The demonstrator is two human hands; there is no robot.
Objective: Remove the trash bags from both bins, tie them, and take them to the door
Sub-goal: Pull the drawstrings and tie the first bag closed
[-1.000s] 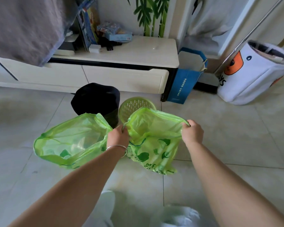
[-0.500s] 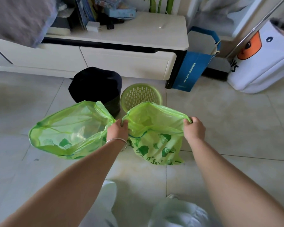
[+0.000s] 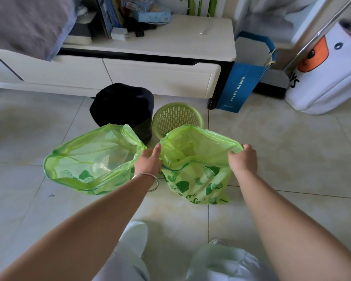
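Two green printed trash bags are out of the bins, on the tiled floor. The left trash bag lies slumped with its mouth wide open. The right trash bag stands with its mouth stretched between my hands. My right hand pinches its right rim. My left hand, with a bangle on the wrist, holds its left rim with the fingers partly straightened and also touches the left bag's edge. Behind the bags stand a black bin and a green mesh bin, which has no liner.
A low white cabinet runs along the wall behind the bins. A blue paper bag leans at its right end, beside a white bag with an orange print and a metal pole. Grey cloth hangs at the upper left.
My left hand has loosened from a tight fist to partly straightened fingers. The right bag's mouth has been pulled wider, and the view has moved closer to the bins.
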